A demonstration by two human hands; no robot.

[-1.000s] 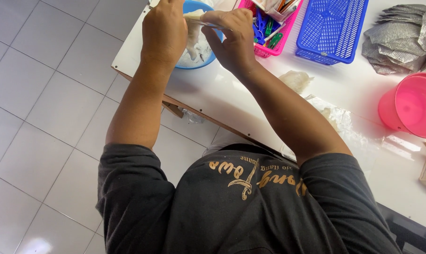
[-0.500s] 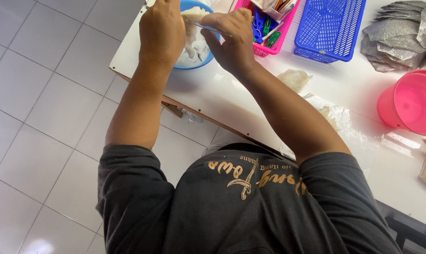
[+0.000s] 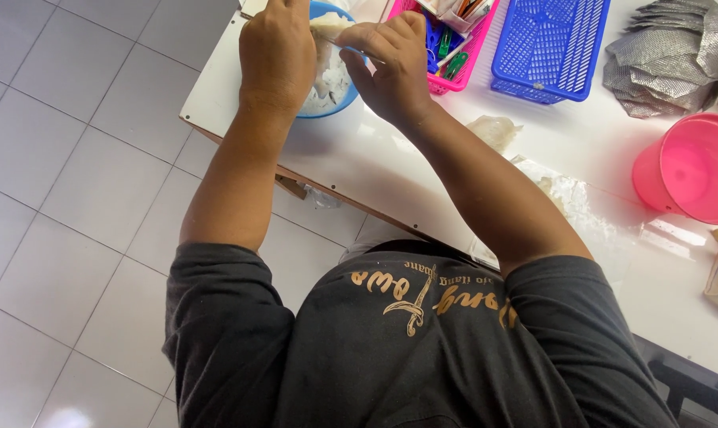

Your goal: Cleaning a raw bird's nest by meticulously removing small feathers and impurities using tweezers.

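Near us the white table (image 3: 422,170). Farther out, over the blue bowl (image 3: 327,105), our left hand (image 3: 275,55) and right hand (image 3: 390,67) both pinch a pale strip (image 3: 327,28). Looks like mid-peel; careful steady pulling is probably what's needed.

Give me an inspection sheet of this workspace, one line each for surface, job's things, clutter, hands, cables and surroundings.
Surface: white glossy table, wooden edge.
Job's things: round blue plastic bowl of white pieces; both hands work a pale white piece above it.
Clutter: pink plastic basket holding coloured clips; blue perforated plastic basket; grey crumpled foil pouches; pink plastic tub; clear plastic bag; pale scrap.
Hands: left hand and right hand closed on the piece.
Cables: nothing seen.
Surroundings: light grey tiled floor.
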